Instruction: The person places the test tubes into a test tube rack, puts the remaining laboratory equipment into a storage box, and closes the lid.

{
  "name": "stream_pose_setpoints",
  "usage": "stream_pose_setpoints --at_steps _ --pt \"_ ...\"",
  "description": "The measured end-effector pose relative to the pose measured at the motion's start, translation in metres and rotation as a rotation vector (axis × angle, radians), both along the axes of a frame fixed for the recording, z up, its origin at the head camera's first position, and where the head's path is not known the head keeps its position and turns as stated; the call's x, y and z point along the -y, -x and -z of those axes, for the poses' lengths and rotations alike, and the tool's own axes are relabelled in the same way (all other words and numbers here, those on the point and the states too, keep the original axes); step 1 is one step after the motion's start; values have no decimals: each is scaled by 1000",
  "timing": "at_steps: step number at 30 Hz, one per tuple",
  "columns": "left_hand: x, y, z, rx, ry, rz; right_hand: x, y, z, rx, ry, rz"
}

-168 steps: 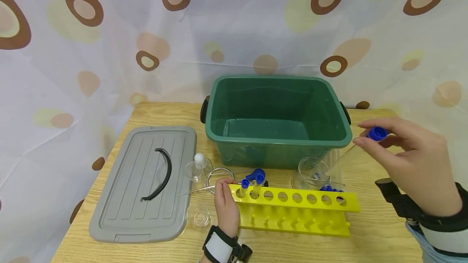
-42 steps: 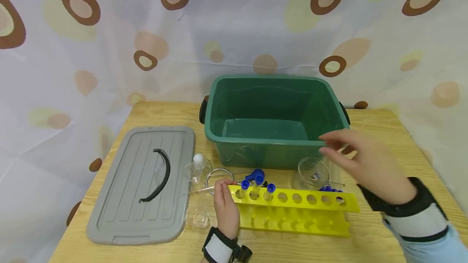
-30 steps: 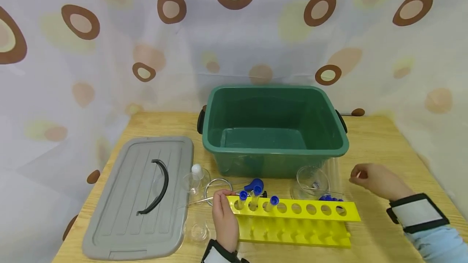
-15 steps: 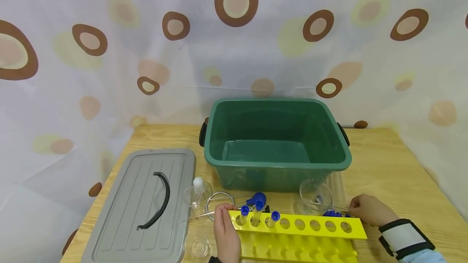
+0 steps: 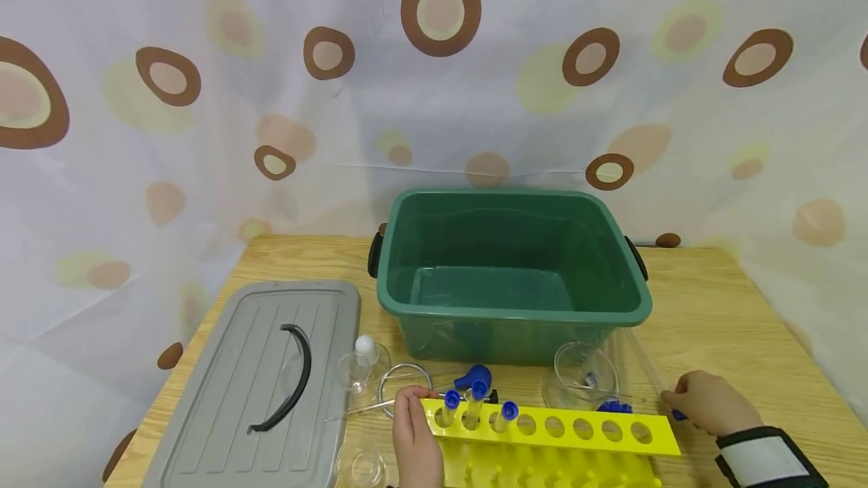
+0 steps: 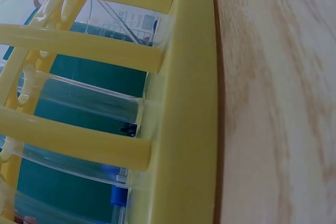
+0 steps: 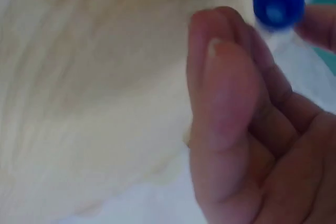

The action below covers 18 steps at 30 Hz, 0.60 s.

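In the head view, my left hand (image 5: 418, 439) grips the left end of a yellow test tube rack (image 5: 552, 428). Three clear test tubes with blue caps (image 5: 508, 412) stand in its leftmost holes. The left wrist view shows the rack's pegs (image 6: 79, 43) and clear tubes (image 6: 86, 98) between them, close up. Right of the rack, my right hand (image 5: 712, 401) pinches another clear test tube (image 5: 647, 360) near its blue cap, the tube slanting away over the table. That blue cap (image 7: 278, 2) shows by the fingertips in the right wrist view.
Behind the rack stands a green bin (image 5: 515, 315), with a glass beaker (image 5: 582, 375) holding a thin rod before it. More blue-capped tubes (image 5: 613, 407) lie beside the beaker. A grey lid (image 5: 261, 382), small glassware (image 5: 359, 462), a metal ring (image 5: 404, 366) and a blue bulb (image 5: 475, 376) are leftward.
A third tube has gone into the rack. My right hand let it go, came down to the table at the right and took another test tube. The left hand keeps its grip.
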<state>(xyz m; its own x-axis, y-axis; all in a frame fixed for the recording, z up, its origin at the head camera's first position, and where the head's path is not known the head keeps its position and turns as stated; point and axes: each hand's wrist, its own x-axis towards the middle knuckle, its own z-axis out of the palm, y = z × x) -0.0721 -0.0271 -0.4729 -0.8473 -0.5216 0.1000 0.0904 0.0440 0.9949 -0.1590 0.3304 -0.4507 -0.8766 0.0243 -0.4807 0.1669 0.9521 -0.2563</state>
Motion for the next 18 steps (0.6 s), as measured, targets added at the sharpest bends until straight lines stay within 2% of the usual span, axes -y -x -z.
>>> stream_pose_setpoints --at_steps 5,10,14,18 --pt "1 -1 -3 26 -9 13 -15 -4 -25 -123 46 46" --pt "2 -3 -5 62 -33 50 -20 -10 -51 -368 51 112" --pt "3 -2 -4 52 -44 77 -15 -15 -64 -562 48 146" --pt "5 -2 -5 51 -49 78 -6 -19 -80 -689 50 173"
